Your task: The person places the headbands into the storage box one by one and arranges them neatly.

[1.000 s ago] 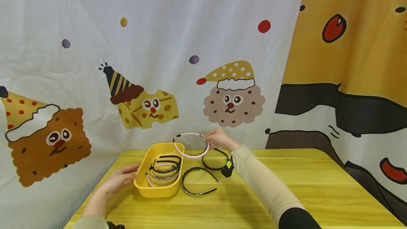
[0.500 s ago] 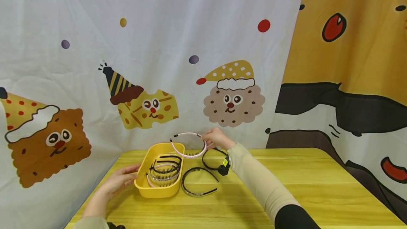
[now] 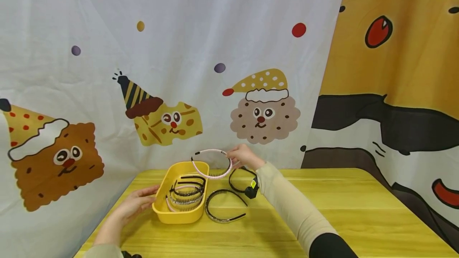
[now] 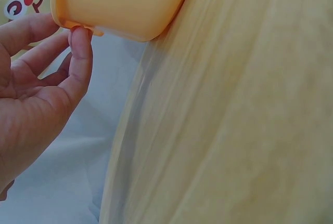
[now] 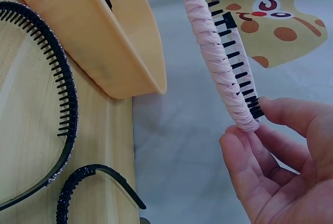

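Observation:
My right hand (image 3: 245, 156) pinches a pale pink wrapped headband (image 5: 216, 60) with black comb teeth between thumb and fingers. It is held in the air above the table, near the right side of a yellow plastic basket (image 3: 178, 217). My left hand (image 3: 134, 204) holds the basket's left rim, with thumb and fingertips at its lip in the left wrist view. Inside the basket lie several headbands (image 3: 186, 194), black, glittery and pink, overlapping each other. A black glittery toothed headband (image 3: 218, 219) lies on the table to the right of the basket.
Another black headband (image 3: 233, 186) lies farther back, partly hidden by my right hand and the black wrist camera (image 3: 252, 189). The wood-grain table (image 3: 333, 210) ends at a cartoon-printed curtain (image 3: 186, 19) behind it.
My right hand has shifted slightly left with the pink headband, bringing it a little closer to the basket. My left hand and the basket stay in place.

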Demonstrator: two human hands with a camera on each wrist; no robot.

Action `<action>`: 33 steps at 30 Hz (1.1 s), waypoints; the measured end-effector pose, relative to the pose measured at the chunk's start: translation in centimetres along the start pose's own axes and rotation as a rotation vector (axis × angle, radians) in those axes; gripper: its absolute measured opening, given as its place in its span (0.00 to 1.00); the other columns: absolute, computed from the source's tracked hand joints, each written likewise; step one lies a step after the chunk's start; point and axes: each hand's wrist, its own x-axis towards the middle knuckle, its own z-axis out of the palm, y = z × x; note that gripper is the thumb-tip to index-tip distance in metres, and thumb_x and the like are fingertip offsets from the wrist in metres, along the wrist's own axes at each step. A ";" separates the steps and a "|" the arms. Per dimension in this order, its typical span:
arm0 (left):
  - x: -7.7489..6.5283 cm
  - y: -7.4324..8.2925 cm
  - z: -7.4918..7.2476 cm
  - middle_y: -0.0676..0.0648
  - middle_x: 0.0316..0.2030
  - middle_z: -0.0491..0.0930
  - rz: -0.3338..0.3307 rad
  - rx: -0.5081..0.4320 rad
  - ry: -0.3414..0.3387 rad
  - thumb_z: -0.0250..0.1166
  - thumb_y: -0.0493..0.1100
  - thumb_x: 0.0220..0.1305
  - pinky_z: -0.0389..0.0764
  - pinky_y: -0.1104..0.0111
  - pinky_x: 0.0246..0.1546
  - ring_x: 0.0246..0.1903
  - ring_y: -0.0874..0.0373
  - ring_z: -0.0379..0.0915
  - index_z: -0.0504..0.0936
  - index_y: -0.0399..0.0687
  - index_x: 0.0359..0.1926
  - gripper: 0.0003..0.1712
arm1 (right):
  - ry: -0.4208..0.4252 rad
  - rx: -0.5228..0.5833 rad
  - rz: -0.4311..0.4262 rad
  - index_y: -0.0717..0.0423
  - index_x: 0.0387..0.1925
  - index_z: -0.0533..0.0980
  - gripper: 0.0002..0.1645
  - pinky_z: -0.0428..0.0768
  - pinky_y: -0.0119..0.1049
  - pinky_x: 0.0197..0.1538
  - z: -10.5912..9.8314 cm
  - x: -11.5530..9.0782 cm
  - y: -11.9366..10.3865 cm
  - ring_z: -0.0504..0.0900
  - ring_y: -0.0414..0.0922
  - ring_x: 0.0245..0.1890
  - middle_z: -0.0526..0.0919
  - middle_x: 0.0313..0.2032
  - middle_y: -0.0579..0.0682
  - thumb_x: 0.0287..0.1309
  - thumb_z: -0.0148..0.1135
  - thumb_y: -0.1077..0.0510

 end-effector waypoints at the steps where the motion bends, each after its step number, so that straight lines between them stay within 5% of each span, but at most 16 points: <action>1: 0.0 -0.1 -0.1 0.25 0.64 0.61 0.001 0.000 0.001 0.55 0.32 0.69 0.75 0.69 0.52 0.53 0.58 0.72 0.49 0.19 0.69 0.36 | 0.001 0.001 -0.001 0.71 0.46 0.80 0.16 0.84 0.47 0.38 0.0 0.0 -0.1 0.82 0.52 0.30 0.83 0.29 0.59 0.61 0.62 0.62; 17: 0.0 -0.2 -0.2 0.24 0.65 0.59 0.023 0.001 0.004 0.56 0.33 0.68 0.74 0.67 0.55 0.55 0.56 0.72 0.50 0.20 0.69 0.36 | -0.015 0.034 -0.006 0.73 0.46 0.79 0.16 0.81 0.53 0.46 2.0 0.6 0.1 0.81 0.45 0.26 0.82 0.29 0.57 0.61 0.61 0.63; 33: -0.2 0.2 0.0 0.23 0.65 0.58 0.032 0.009 -0.006 0.54 0.32 0.69 0.75 0.64 0.55 0.55 0.54 0.72 0.50 0.19 0.69 0.34 | -0.003 0.027 0.001 0.75 0.42 0.79 0.13 0.84 0.44 0.36 3.9 0.6 -1.1 0.82 0.45 0.22 0.82 0.29 0.63 0.60 0.61 0.66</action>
